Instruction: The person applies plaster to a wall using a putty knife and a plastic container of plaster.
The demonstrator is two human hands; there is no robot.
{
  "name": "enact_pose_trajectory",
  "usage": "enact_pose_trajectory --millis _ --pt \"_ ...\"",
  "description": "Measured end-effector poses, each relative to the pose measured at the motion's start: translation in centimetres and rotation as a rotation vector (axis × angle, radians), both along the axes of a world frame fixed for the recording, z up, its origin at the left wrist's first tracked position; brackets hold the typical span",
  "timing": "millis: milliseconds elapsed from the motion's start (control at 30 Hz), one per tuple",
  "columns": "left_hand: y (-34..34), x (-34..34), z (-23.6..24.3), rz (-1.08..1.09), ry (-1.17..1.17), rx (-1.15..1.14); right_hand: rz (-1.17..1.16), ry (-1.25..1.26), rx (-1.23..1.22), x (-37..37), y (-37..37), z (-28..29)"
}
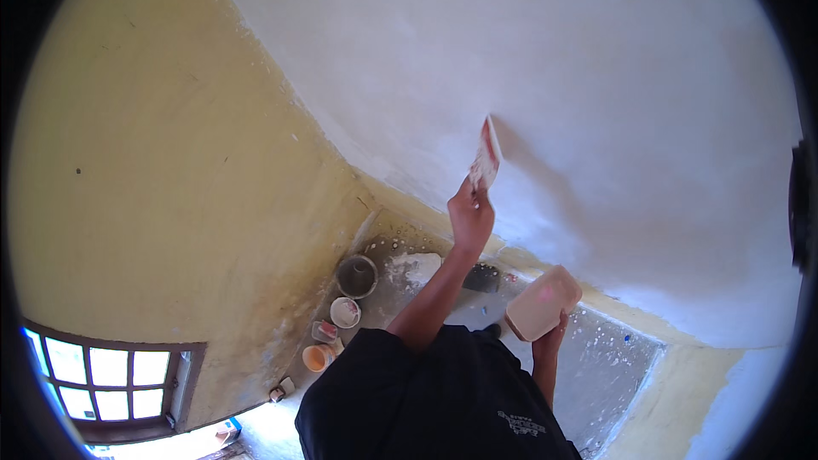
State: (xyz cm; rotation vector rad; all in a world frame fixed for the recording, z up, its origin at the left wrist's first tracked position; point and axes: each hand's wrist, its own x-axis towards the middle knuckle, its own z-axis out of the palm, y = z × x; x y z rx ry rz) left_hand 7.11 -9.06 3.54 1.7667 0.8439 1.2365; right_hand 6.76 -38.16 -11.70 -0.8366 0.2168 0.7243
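Note:
My left hand (471, 213) is closed on the handle end of a putty knife (486, 158), whose red and white blade is smeared with pale paste. The blade's upper tip appears to meet the white-coated wall (562, 51) in front of me, and its shadow falls to the right. Lower and to the right, my right hand (550, 337) grips a pinkish-beige rectangular plastic tub (544, 302) from below and the side. A pink patch shows on the tub; how much is inside cannot be made out. My right fingers are partly hidden by the tub.
A bare yellow wall (170, 136) rises on the left, with a barred window (111, 379) low in it. Along its foot stand a dark bucket (356, 277), a white tub (345, 313), a small red-stained tub (324, 331) and an orange bucket (318, 359). White splatters mark the grey floor (601, 366).

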Motion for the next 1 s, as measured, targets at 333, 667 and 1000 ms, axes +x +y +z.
enact_pose_trajectory --millis 333,667,1000 --pt "6.7 5.4 -11.7 0.338 0.01 0.044 -0.153 0.107 0.044 0.4 -1.5 2.0" --pt "-4.0 -0.7 -19.4 0.046 0.176 0.028 -0.118 0.008 0.012 0.3 -2.9 -0.1" --pt "13.3 0.8 -12.6 0.424 -0.029 -0.252 -0.014 -0.018 0.094 0.4 -0.8 1.6"
